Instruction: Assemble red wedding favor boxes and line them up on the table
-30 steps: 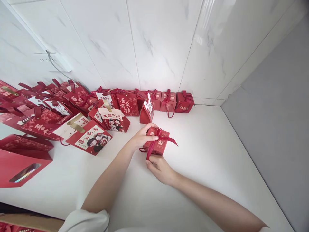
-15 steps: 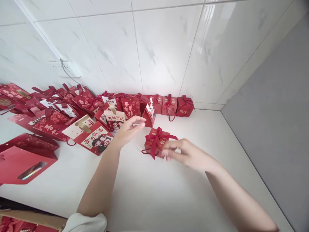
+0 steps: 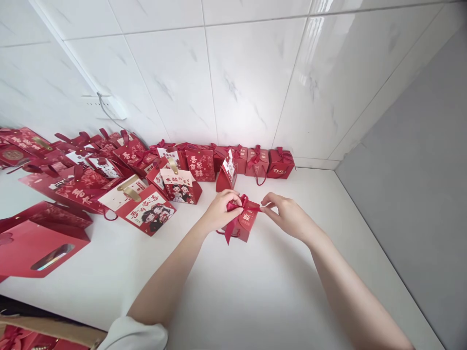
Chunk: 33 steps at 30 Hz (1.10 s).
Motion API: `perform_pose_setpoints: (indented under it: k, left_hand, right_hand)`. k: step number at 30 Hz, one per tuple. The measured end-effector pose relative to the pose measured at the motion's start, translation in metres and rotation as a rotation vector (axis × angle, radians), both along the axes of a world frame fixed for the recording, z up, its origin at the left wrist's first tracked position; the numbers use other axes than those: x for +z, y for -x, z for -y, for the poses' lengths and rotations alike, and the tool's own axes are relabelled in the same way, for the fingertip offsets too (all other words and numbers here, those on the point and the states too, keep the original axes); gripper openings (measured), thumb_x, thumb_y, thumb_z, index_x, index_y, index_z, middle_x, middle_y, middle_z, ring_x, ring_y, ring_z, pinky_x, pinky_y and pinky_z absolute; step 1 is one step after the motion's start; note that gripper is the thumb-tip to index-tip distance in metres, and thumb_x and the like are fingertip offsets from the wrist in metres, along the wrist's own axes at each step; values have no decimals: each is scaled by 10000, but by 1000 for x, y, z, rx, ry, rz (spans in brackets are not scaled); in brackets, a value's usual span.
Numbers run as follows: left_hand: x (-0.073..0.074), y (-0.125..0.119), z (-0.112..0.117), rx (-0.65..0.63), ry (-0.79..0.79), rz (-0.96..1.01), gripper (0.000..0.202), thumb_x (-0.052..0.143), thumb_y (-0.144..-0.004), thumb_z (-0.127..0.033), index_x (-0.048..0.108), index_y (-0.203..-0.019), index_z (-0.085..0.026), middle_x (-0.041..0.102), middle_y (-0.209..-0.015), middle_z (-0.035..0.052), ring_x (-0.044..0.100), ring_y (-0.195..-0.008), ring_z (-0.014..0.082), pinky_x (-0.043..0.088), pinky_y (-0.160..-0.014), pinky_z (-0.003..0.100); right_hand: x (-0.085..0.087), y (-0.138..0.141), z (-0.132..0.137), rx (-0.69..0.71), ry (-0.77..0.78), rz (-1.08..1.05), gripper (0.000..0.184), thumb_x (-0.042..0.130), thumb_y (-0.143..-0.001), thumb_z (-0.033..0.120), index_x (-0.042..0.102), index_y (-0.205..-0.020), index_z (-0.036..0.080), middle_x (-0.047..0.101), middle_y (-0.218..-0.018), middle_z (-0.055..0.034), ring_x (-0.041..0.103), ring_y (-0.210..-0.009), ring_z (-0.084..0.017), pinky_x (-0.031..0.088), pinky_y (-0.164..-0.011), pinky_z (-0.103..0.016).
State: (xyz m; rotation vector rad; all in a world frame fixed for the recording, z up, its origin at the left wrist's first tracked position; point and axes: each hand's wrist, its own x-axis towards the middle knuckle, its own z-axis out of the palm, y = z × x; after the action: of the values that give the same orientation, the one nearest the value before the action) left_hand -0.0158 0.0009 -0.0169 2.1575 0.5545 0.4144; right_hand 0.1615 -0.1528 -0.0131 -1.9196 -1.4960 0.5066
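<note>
A small red gift box with gold characters stands on the white table in front of me, a dark red ribbon tied in a bow on top. My left hand is closed at the bow, its thumb and index finger pinching the ribbon at the left. From the right, my right hand pinches the ribbon's right-hand end between thumb and fingertips, just off the box's edge. A cord handle shows low on the box's left side. My left fingers hide part of the bow.
Similar ribboned boxes line the tiled wall. Many red gift bags and boxes crowd the left, with a larger red bag nearer me. A carton holding red items is at lower left. A grey panel bounds the right.
My left hand has moved right and down from above the table to the bow. My right hand has gone from beside the box to the ribbon's right end, and both now pinch the ribbon.
</note>
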Motion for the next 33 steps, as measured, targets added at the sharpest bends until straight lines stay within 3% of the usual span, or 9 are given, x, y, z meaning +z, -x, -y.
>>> perform_pose_setpoints:
  k: [4,8,12,16,19,22,26,28,33]
  left_hand:
    - [2,2,-2,-129,34,-49,118,594,-829,-301,669,-875,-223,513,-1304,68,482,-1249,262,385,-1035,400]
    - [12,8,-6,-289,88,-69,189,587,-849,-331,687,-976,-233,498,-1368,70,467,-1274,262,381,-1045,380]
    - [20,15,-17,-183,99,-24,287,588,-856,-404,630,-1094,-249,548,-1308,55,492,-1243,234,323,-1104,398]
    - [21,21,-25,-145,98,-80,286,600,-837,-462,641,-998,-230,553,-1299,56,486,-1247,241,333,-1093,408]
    - [18,21,-26,-180,132,-154,298,629,-805,-491,641,-900,-209,526,-1328,68,477,-1255,259,420,-998,380]
    - [15,19,-24,-243,184,-190,287,631,-807,-483,643,-851,-200,510,-1341,72,474,-1256,264,472,-883,334]
    - [12,16,-23,-295,252,-154,266,629,-819,-462,679,-855,-204,529,-1323,74,467,-1268,261,452,-931,337]
    - [10,15,-24,-281,298,-149,280,636,-813,-474,695,-839,-201,528,-1328,75,498,-1236,259,456,-934,336]
    - [8,15,-27,-261,394,-215,344,632,-808,-501,701,-721,-175,537,-1329,75,589,-1098,246,494,-866,331]
  right_hand:
    - [8,-2,0,49,13,-93,263,488,-914,488,593,-864,252,692,-954,-30,628,-886,-216,453,-738,-332]
    - [4,-5,-7,-96,59,-215,405,426,-905,610,613,-935,253,682,-1006,-39,602,-930,-227,442,-795,-352]
    - [-10,-7,-16,3,167,-398,476,437,-885,643,645,-880,216,679,-964,-50,598,-934,-226,428,-859,-366]
    - [-16,-6,-19,120,144,-680,424,557,-846,604,624,-885,187,678,-967,-45,605,-955,-208,436,-896,-369]
    - [-14,-4,-19,228,117,-820,362,673,-794,535,616,-849,182,664,-1128,-67,591,-1062,-222,420,-967,-383]
    - [-12,-5,-18,253,101,-864,332,710,-776,503,647,-832,182,635,-1228,-73,564,-1141,-239,389,-1026,-399]
    - [-14,-7,-19,194,181,-819,430,595,-832,592,715,-1000,215,695,-1128,-63,570,-1135,-264,330,-1079,-461]
    - [-15,-7,-20,168,209,-801,468,560,-835,626,735,-998,224,718,-1077,-54,572,-1133,-272,301,-1097,-477]
    - [-11,-4,-21,278,138,-966,334,749,-723,518,751,-848,208,664,-1224,-62,563,-1176,-276,330,-1094,-435]
